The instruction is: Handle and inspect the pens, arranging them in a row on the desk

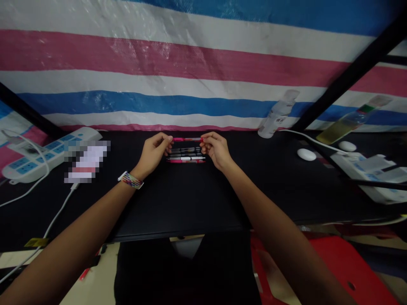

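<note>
Between my two hands a pink pen [187, 139] is held level, one end in each. My left hand [153, 153], with a colourful woven band at the wrist, pinches the pen's left end. Thumb and fingers of my right hand [216, 149] close on its right end. Just below, on the black table [178, 199], several pens lie side by side in a row: dark ones at the back, a white and black pen [187, 158], and a pink pen [186, 161] nearest me. My fingers partly cover the ends of the dark pens.
At left are a white power strip [92, 134], a blurred-out phone-like object [87, 163] and a cable. On the right stand a clear bottle [273, 118], a bottle of yellowish liquid [343, 125], two white oval objects [306, 154] and another power strip [365, 178]. A red stool [346, 262] is below.
</note>
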Tool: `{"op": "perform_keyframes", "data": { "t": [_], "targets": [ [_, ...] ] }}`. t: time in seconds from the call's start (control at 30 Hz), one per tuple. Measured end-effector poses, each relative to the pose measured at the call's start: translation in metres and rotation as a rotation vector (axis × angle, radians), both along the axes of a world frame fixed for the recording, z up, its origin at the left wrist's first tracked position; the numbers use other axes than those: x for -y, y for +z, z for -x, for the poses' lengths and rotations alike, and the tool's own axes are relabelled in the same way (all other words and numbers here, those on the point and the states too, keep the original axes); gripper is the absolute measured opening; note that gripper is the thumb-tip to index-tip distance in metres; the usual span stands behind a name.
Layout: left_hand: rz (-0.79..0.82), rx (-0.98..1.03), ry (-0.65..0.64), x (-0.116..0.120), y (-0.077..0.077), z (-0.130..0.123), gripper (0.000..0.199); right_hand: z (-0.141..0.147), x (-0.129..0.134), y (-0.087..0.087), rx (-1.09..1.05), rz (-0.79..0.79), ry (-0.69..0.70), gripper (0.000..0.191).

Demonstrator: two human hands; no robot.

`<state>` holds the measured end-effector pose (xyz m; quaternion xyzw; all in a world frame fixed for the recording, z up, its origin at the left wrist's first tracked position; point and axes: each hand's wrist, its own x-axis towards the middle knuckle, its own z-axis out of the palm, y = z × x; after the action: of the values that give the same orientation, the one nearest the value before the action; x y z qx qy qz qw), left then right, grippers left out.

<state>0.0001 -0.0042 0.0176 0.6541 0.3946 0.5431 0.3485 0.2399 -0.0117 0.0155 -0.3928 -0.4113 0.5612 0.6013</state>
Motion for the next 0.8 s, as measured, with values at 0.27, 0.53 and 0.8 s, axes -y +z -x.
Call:
{"op": "perform_keyframes", "data": {
  "t": [0.27, 0.53, 0.8],
  "targets": [
    [0.009, 0.014, -0.013, 0.0007, -0.0015, -0.0002, 0.020, 0.0000, 0.0010, 0.0006, -0.001, 0.006, -0.006, 0.007],
    [0.033, 0.079, -0.057, -0.0031, -0.0035, -0.0017, 0.021, -0.0004, 0.0019, 0.0014, 0.012, 0.001, 0.000, 0.008],
    [-0.011, 0.024, -0.025, -0.0009, -0.0003, -0.0014, 0.026, 0.0005, 0.0019, -0.0018, 0.021, -0.024, 0.015, 0.007]
  ]
}}
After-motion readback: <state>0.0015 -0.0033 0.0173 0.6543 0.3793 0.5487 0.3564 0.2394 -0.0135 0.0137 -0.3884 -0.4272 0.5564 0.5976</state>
